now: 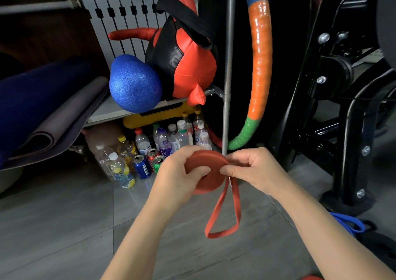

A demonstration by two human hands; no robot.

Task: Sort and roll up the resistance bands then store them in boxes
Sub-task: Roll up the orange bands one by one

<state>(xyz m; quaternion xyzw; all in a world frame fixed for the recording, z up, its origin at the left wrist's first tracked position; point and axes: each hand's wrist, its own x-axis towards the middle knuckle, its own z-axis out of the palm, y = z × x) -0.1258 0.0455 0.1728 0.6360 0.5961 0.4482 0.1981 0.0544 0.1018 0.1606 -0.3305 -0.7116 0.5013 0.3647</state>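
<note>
Head camera gives me the red resistance band (pixel 214 183) at centre, mostly wound into a flat coil, with a loose loop hanging toward 6 o'clock. I judge it light, soft and springy, ready to unwind, so the grip belongs on the coil faces. My left hand (pixel 177 179) curls around the coil from 9 o'clock; my right hand (pixel 255 170) pinches the band at 3 o'clock.

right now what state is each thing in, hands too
red band, mostly rolled into a coil, loop of tail hanging loose
left hand, grips the coil
right hand, pinches the band at the coil's edge
blue band, unrolled on the floor
pepsi can, upright, top looks opened
plastic bottles, upright, capped
</note>
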